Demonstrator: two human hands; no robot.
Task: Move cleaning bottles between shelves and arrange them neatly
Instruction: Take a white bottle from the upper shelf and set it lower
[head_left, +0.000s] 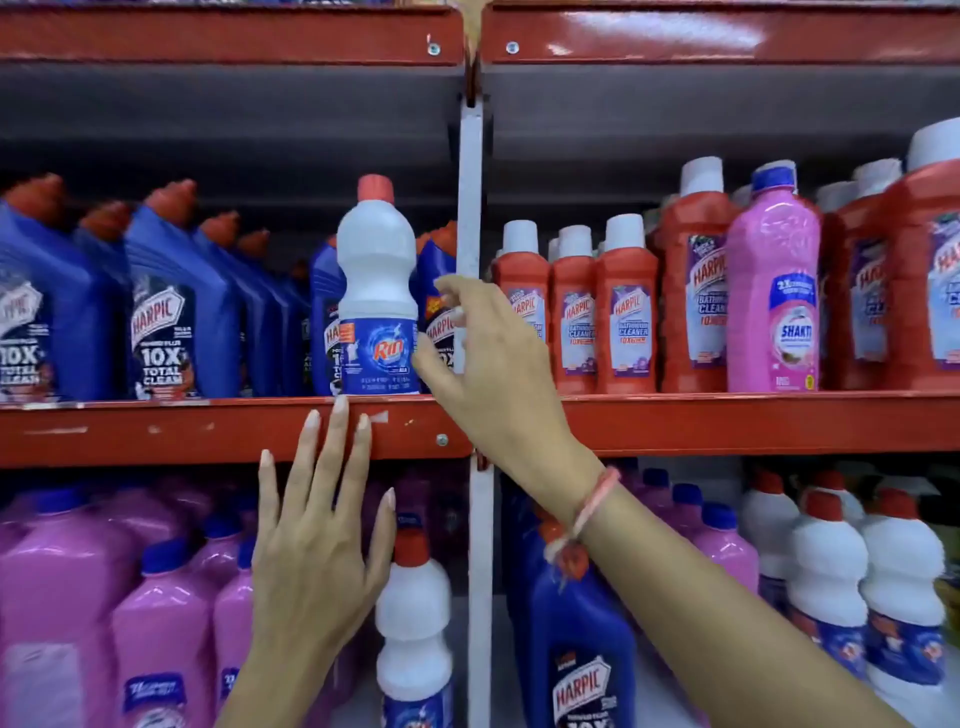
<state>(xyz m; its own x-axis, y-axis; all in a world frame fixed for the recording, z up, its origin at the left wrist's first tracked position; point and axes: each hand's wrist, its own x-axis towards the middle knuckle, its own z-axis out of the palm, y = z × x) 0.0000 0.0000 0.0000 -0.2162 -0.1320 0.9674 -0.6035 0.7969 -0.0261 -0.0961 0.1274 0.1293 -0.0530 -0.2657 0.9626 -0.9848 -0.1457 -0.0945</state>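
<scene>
A white Rin bottle (377, 291) with a red cap stands upright at the front edge of the upper red shelf (156, 431), among blue Harpic bottles (171, 312). My right hand (483, 358) is just right of it, fingers spread, thumb near its label, not gripping. My left hand (317, 535) is raised flat below it, fingertips over the shelf's front lip, holding nothing. Another white Rin bottle (413, 623) stands on the lower shelf beside my left hand.
Red Harpic bathroom cleaner bottles (623, 312) and a pink Shakti bottle (774, 291) fill the upper right bay. Pink bottles (78, 597) crowd the lower left; a blue Harpic bottle (582, 654) and white bottles (831, 571) stand lower right. A grey upright (470, 208) divides the bays.
</scene>
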